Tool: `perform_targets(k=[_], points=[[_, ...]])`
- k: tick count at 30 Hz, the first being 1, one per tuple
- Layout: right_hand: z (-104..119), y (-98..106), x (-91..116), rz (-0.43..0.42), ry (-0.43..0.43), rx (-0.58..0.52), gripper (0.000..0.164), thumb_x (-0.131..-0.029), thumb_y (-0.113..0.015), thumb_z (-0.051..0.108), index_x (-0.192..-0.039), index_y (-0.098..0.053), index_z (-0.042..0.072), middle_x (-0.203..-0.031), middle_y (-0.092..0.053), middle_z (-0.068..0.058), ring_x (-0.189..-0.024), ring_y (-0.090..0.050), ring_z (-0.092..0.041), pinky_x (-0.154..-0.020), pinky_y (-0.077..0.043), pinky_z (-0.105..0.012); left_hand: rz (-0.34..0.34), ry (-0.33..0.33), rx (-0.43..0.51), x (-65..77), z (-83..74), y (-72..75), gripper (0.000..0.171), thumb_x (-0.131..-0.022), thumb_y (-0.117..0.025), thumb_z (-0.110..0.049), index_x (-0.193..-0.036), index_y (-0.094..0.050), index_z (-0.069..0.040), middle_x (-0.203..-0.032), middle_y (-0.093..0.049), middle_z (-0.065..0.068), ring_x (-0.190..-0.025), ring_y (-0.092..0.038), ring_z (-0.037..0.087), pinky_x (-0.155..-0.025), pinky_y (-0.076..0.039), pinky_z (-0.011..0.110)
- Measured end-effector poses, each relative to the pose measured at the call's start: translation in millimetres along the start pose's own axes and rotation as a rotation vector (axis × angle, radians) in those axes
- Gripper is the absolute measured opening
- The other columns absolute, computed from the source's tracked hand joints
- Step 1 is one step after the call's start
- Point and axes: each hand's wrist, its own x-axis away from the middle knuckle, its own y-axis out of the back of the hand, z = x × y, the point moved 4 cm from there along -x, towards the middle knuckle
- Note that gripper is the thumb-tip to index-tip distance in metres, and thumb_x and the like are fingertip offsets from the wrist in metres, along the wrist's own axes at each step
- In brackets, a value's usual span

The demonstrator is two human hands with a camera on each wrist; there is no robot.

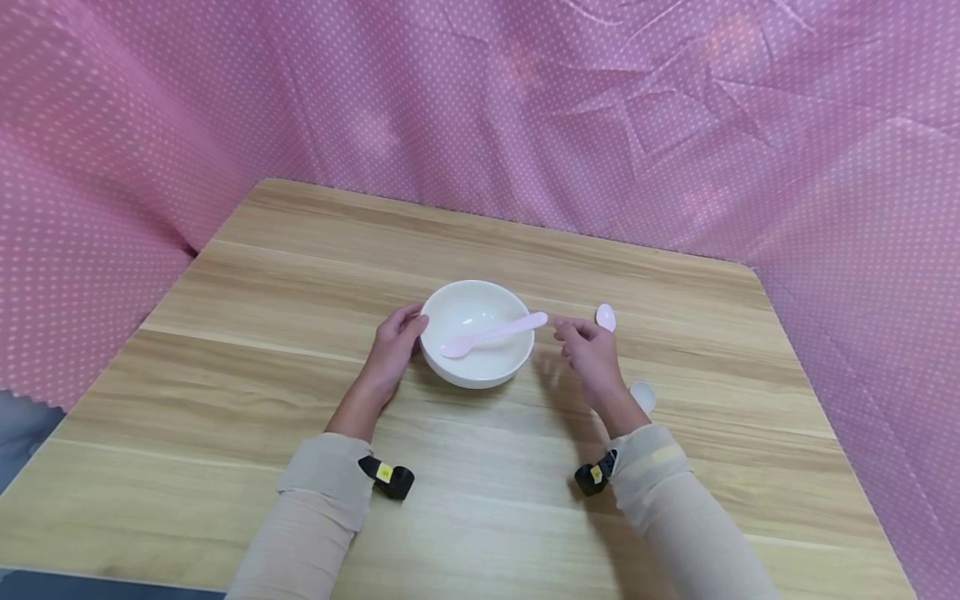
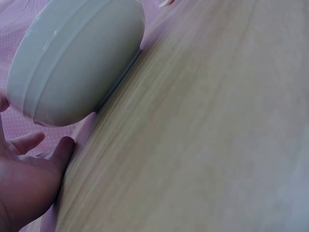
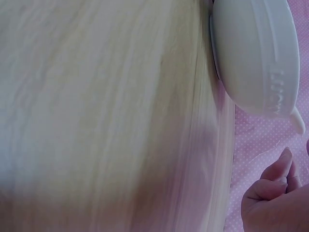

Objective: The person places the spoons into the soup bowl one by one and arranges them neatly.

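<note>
A white bowl (image 1: 480,371) stands upright on the wooden table. Inside it leans a pale pink spoon (image 1: 495,332), its handle end jutting over the right side of the rim. My left hand (image 1: 388,350) holds the bowl's left side, thumb at the rim; the left wrist view shows other fingers low beside the bowl (image 2: 82,63). Just right of the handle end hovers my right hand (image 1: 592,358), fingers loosely bent and holding nothing. In the right wrist view a gap separates those fingers (image 3: 277,169) from the spoon handle (image 3: 298,121).
Beyond the right hand lies a pink spoon bowl (image 1: 606,317), and beside the right wrist a white one (image 1: 642,396); the hand and arm hide what continues below. Pink dotted cloth (image 1: 465,108) hangs behind the table (image 1: 300,275) and along its sides.
</note>
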Motion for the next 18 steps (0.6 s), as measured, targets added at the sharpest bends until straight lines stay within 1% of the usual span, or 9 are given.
perform_targets(k=[10, 15, 16, 18], points=[[0, 4, 2, 0.003, -0.017, 0.019, 0.035, -0.092, -0.059, 0.027, -0.112, -0.061, -0.002, -0.083, -0.059, 0.006, -0.067, -0.049, -0.008, -0.055, -0.038, -0.019, 0.004, 0.003, -0.006, 0.9, -1.1, -0.6, 0.049, -0.097, -0.049, -0.031, -0.141, -0.04, -0.009, -0.136, -0.047, 0.012, -0.125, -0.047, 0.021, -0.106, -0.039, 0.034], [2, 11, 2, -0.014, -0.013, 0.044, 0.037, -0.091, -0.06, 0.027, -0.114, -0.061, -0.002, -0.083, -0.06, 0.007, -0.066, -0.049, -0.007, -0.055, -0.039, -0.019, 0.004, 0.003, -0.011, 1.4, -2.1, -0.7, 0.05, -0.097, -0.049, -0.032, -0.14, -0.041, -0.01, -0.137, -0.047, 0.011, -0.126, -0.046, 0.021, -0.107, -0.038, 0.033], [3, 13, 2, -0.017, -0.014, 0.052, 0.037, -0.091, -0.06, 0.027, -0.115, -0.061, -0.001, -0.084, -0.06, 0.007, -0.066, -0.049, -0.006, -0.055, -0.039, -0.019, 0.008, 0.008, -0.014, 4.0, -5.6, -1.3, 0.05, -0.097, -0.049, -0.031, -0.141, -0.04, -0.009, -0.138, -0.046, 0.012, -0.127, -0.046, 0.022, -0.107, -0.038, 0.034], [3, 17, 3, -0.019, -0.012, 0.06, 0.038, -0.091, -0.059, 0.026, -0.117, -0.061, -0.001, -0.084, -0.06, 0.007, -0.065, -0.049, -0.006, -0.055, -0.039, -0.018, 0.007, 0.007, -0.016, 3.9, -6.0, -1.4, 0.05, -0.097, -0.049, -0.031, -0.141, -0.04, -0.009, -0.138, -0.046, 0.012, -0.127, -0.046, 0.022, -0.107, -0.038, 0.034]])
